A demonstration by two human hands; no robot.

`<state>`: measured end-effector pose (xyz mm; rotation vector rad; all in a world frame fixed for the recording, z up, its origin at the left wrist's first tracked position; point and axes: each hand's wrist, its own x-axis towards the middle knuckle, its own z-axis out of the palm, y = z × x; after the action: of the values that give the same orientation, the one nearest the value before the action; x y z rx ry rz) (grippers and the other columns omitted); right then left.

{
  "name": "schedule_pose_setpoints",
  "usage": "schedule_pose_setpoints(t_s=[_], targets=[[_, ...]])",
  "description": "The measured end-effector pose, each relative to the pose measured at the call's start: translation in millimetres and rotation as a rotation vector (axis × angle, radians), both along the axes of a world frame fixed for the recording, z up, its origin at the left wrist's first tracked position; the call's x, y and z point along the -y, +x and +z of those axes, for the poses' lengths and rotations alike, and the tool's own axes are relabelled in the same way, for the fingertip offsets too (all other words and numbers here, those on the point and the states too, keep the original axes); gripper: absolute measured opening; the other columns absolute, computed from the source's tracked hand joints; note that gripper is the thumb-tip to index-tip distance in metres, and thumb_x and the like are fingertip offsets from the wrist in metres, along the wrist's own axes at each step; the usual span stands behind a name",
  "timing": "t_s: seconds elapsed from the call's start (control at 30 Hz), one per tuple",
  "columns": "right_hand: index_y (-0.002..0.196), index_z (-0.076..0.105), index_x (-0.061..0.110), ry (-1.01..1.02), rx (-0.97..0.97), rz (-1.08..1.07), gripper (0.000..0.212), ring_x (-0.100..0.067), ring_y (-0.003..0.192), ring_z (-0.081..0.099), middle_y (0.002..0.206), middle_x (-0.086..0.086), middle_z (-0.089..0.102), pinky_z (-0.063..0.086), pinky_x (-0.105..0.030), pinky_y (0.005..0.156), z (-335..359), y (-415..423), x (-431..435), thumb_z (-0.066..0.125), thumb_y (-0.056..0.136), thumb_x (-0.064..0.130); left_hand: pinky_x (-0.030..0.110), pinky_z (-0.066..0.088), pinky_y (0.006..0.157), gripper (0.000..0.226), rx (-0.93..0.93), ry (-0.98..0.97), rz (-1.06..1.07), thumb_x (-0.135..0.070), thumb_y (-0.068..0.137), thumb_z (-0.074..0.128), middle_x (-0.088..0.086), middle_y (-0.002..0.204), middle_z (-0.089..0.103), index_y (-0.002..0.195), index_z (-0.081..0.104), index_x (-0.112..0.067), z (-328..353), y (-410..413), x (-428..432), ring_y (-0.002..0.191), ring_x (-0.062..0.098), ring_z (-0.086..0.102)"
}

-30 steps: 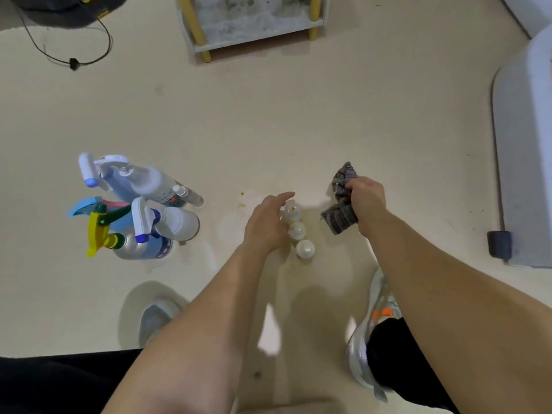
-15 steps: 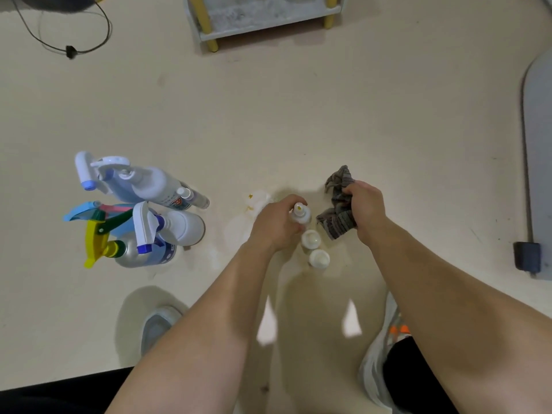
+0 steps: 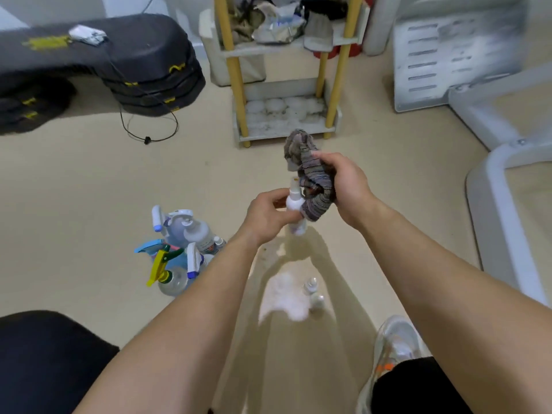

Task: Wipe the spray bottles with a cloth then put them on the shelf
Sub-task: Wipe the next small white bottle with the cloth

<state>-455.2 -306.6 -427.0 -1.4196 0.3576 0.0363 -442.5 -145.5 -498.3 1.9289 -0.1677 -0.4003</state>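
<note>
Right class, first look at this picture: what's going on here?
A person is wiping a small white spray bottle, held above the floor in the left grip, while the right grip holds a striped cloth against its side. Two more small bottles stand on the floor below, and a cluster of trigger spray bottles waits to the left. The yellow-posted shelf is ahead; none of these bottles is on it yet.

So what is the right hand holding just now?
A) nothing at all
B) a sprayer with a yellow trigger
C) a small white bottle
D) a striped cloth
D: the right hand grips the striped cloth, bunched up against the small white bottle that the left hand holds.
</note>
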Motion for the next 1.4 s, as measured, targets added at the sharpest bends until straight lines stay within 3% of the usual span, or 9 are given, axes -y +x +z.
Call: schedule_pose_setpoints(t_s=[0.17, 0.4, 0.57, 0.7, 0.8, 0.9, 1.1, 1.23, 1.4], targets=[[0.127, 0.068, 0.027, -0.546, 0.258, 0.329, 0.031, -0.007, 0.124, 0.058, 0.130, 0.006, 0.067, 0.043, -0.029, 0.109, 61, -12, -9, 0.052, 0.101, 0.025, 0.020, 0.049, 0.069, 0.020, 0.094, 0.026, -0.043, -0.010, 0.082, 0.079, -0.001, 0.095, 0.074, 0.097, 0.070, -0.020, 88, -5, -13, 0.087, 0.013, 0.073], [0.134, 0.062, 0.033, -0.788, 0.465, 0.436, 0.041, -0.003, 0.118, 0.061, 0.127, 0.014, 0.068, 0.048, -0.034, 0.104, 124, -39, -8, 0.063, 0.093, 0.036, 0.037, 0.054, 0.077, 0.020, 0.250, 0.114, -0.113, -0.027, 0.075, 0.085, -0.002, 0.087, 0.078, 0.091, 0.077, -0.017, 171, -34, -31, 0.086, 0.023, 0.072], [0.127, 0.070, 0.026, -0.786, 0.625, 0.238, 0.036, -0.001, 0.113, 0.063, 0.122, 0.008, 0.072, 0.048, -0.018, 0.099, 141, -49, -27, 0.071, 0.091, 0.024, 0.043, 0.054, 0.093, 0.027, 0.235, -0.023, -0.084, -0.025, 0.075, 0.084, -0.002, 0.094, 0.079, 0.100, 0.079, -0.017, 196, -44, -42, 0.097, 0.027, 0.072], [0.110, 0.077, 0.021, -0.714, 0.654, 0.002, 0.024, 0.001, 0.095, 0.069, 0.103, 0.011, 0.076, 0.050, -0.013, 0.086, 134, -50, -41, 0.076, 0.086, 0.019, 0.029, 0.055, 0.082, 0.024, 0.215, -0.078, -0.038, -0.018, 0.079, 0.085, 0.002, 0.096, 0.079, 0.101, 0.078, -0.015, 192, -45, -43, 0.094, 0.029, 0.072], [0.096, 0.076, 0.025, -0.594, 0.619, -0.101, 0.014, 0.005, 0.080, 0.067, 0.085, 0.019, 0.073, 0.048, -0.012, 0.074, 129, -44, -48, 0.079, 0.084, 0.018, 0.038, 0.058, 0.084, 0.028, 0.210, -0.105, 0.024, -0.022, 0.076, 0.086, 0.004, 0.095, 0.078, 0.103, 0.079, -0.018, 183, -40, -41, 0.091, 0.031, 0.073], [0.088, 0.067, 0.030, -0.480, 0.614, -0.199, 0.013, 0.005, 0.072, 0.062, 0.075, 0.022, 0.067, 0.046, -0.013, 0.069, 130, -34, -47, 0.072, 0.090, 0.019, 0.027, 0.059, 0.076, 0.027, 0.211, -0.223, 0.173, -0.018, 0.080, 0.085, 0.001, 0.096, 0.078, 0.105, 0.077, -0.016, 178, -38, -30, 0.084, 0.016, 0.073], [0.152, 0.037, 0.038, -0.194, 0.513, 0.069, 0.055, -0.006, 0.143, 0.040, 0.153, 0.010, 0.047, 0.032, -0.041, 0.120, 96, -26, -65, 0.044, 0.098, 0.041, 0.032, 0.060, 0.074, 0.017, 0.201, -0.425, 0.300, -0.018, 0.096, 0.068, 0.004, 0.096, 0.079, 0.110, 0.077, -0.014, 178, -33, -20, 0.082, 0.013, 0.070], [0.152, 0.016, 0.042, -0.551, 0.571, 0.168, 0.054, 0.026, 0.122, 0.033, 0.136, 0.015, 0.040, 0.028, 0.000, 0.099, 81, -47, -84, 0.034, 0.101, 0.038, 0.022, 0.044, 0.050, 0.017, 0.055, -0.518, 0.373, -0.004, 0.097, 0.060, 0.002, 0.072, 0.069, 0.089, 0.074, -0.008, 180, -28, -24, 0.062, 0.016, 0.058], [0.151, 0.042, 0.023, -0.597, 0.644, 0.063, 0.050, 0.011, 0.132, 0.036, 0.143, 0.005, 0.042, 0.029, -0.010, 0.108, 91, -38, -80, 0.036, 0.102, 0.034, 0.023, 0.047, 0.055, 0.020, -0.038, -0.563, 0.342, -0.001, 0.098, 0.054, 0.005, 0.083, 0.071, 0.101, 0.073, -0.007, 173, -31, -20, 0.070, 0.016, 0.063]])
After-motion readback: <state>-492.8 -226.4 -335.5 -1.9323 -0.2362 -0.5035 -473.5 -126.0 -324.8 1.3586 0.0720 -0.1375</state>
